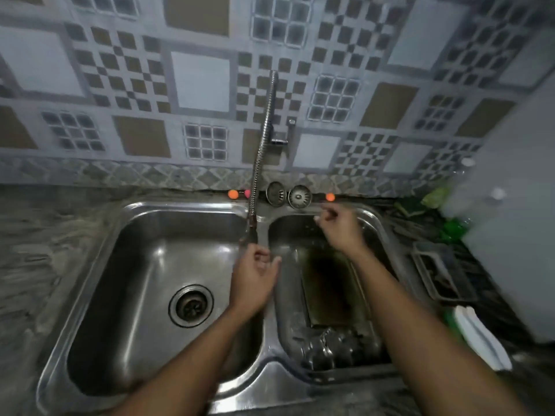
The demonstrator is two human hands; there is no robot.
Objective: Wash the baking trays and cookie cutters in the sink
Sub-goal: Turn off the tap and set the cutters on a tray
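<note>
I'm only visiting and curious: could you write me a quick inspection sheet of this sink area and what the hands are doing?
Surface: steel double sink set in a mottled stone counter; the drain shows in the left basin.
Job's things: dark baking tray in the right basin, shiny metal moulds at its near end; too blurred to pick out cookie cutters.
Clutter: two strainers on the back ledge; dark holder, green items and a white object on the right counter.
Hands: left hand just below the hose tip, right hand over the right basin's back; grips unclear.
Cables: nothing seen; only a flexible tap hose.
Surroundings: patterned tile wall.
</note>
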